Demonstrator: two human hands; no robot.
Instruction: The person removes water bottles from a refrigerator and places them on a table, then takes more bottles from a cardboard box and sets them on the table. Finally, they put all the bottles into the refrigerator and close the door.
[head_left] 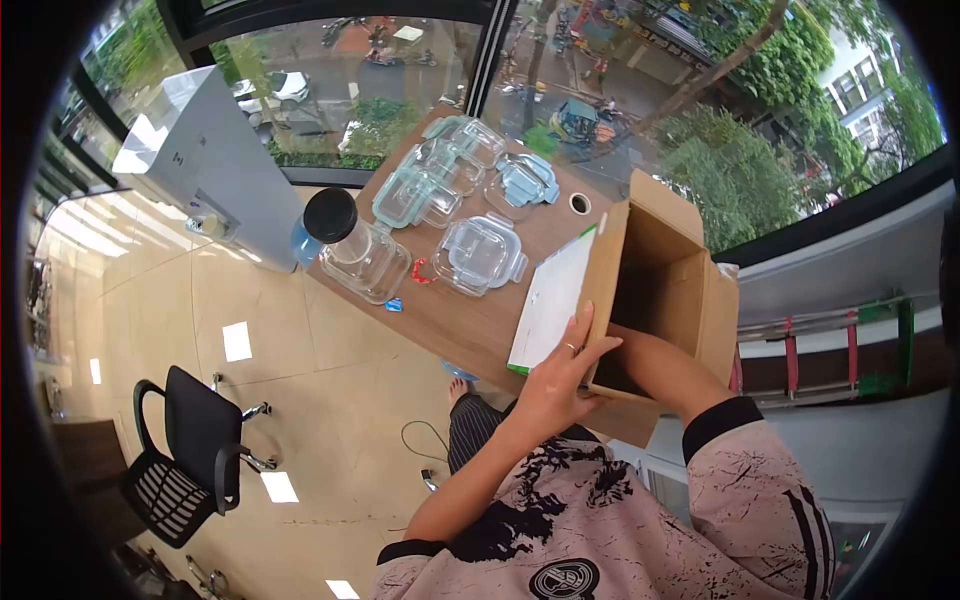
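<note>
An open cardboard box [715, 320] stands on its base at the right end of the wooden table, its flaps folded out. My left hand [560, 385] grips the box's near left edge, fingers on the outer flap and thumb along the rim. My right forearm reaches inside the box, and the right hand is hidden by the box wall. A white sheet or board with green edges [550, 300] lies against the box's left side. Glass containers with pale blue lids, one of them here [480, 255], sit left of the box.
A clear jar with a black lid [330, 215] stands at the table's left end. A tape roll [580, 204], a red item [422, 271] and a small blue packet [394, 305] lie on the table [440, 325]. A black chair [190, 440] is on the floor; a ladder [820, 350] is at right.
</note>
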